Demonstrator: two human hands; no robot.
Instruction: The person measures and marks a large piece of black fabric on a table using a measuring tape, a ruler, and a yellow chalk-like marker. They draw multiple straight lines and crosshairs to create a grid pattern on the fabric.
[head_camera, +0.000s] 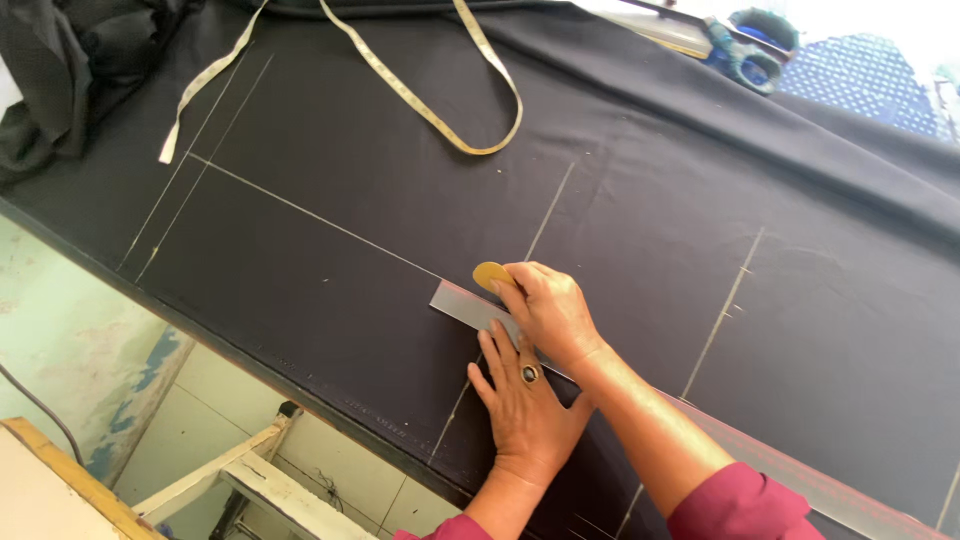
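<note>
Head view, single entry.

Right hand (550, 310), centre of frame: fingers curling shut around a round yellow chalk disc (490, 275), its edge touching the black fabric (330, 250) just above the ruler's end.

Left hand (520, 395), lower centre: fingers lying flat and spread, gripping nothing, pressing down on a long grey ruler (465, 303); a dark-stoned ring is showing on one finger. The ruler is running diagonally from centre to lower right, passing under both hands.

Black fabric: covering the table, bearing pale chalk lines.

Yellow tape measure (420, 100): looping across the upper centre.

Scissors (750, 50): lying at upper right, beyond the fabric's far edge.
</note>
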